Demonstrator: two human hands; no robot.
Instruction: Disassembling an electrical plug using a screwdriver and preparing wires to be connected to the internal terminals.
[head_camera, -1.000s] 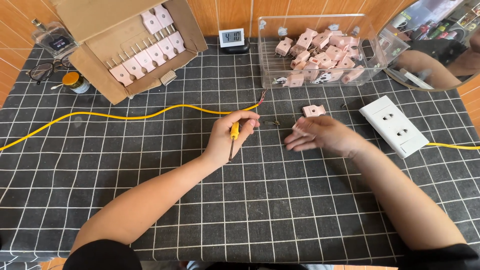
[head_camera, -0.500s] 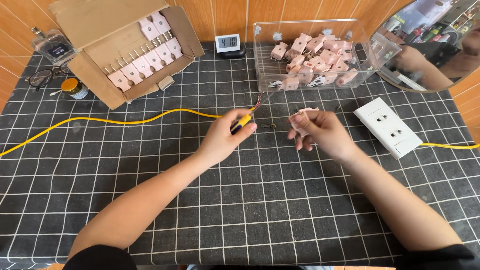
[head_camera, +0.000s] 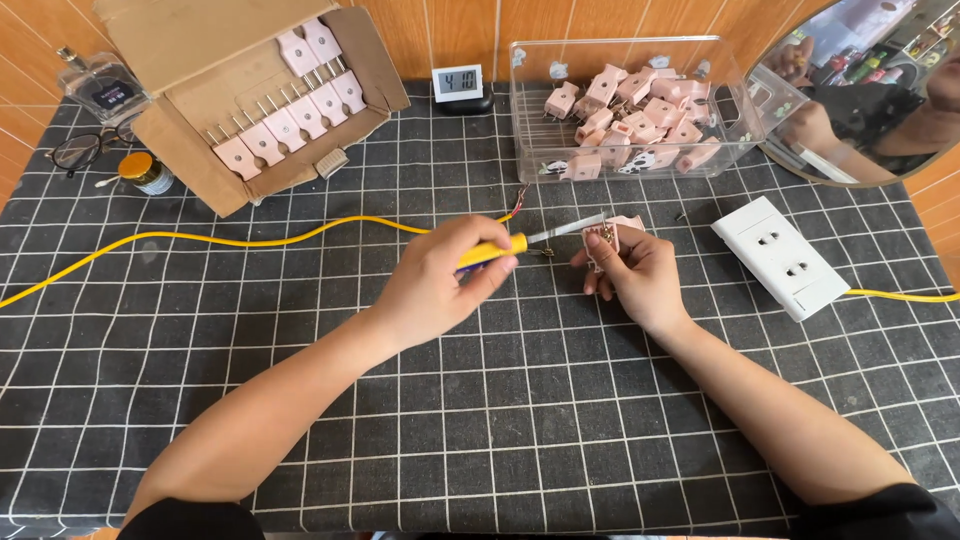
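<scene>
My left hand (head_camera: 440, 280) grips a yellow-handled screwdriver (head_camera: 500, 249) whose metal shaft points right, its tip at a small pink plug (head_camera: 612, 238). My right hand (head_camera: 632, 275) holds that plug up off the table, fingers wrapped round its lower part. Both hands meet over the middle of the dark checked table mat (head_camera: 480, 420). A yellow cable (head_camera: 230, 238) runs in from the left edge and ends in bare wire tips (head_camera: 519, 200) just behind my left hand.
A cardboard box (head_camera: 240, 100) with a row of pink plugs sits at back left. A clear bin (head_camera: 625, 110) of pink plugs is at back centre. A white socket strip (head_camera: 782, 257) lies right. Glasses (head_camera: 85, 148), a small jar (head_camera: 145, 172), a digital clock (head_camera: 458, 83) and a mirror (head_camera: 870, 90) line the back.
My right hand picked the pink plug off the table and raised it. My left hand turned the screwdriver from pointing down to pointing right, bringing its tip to the plug.
</scene>
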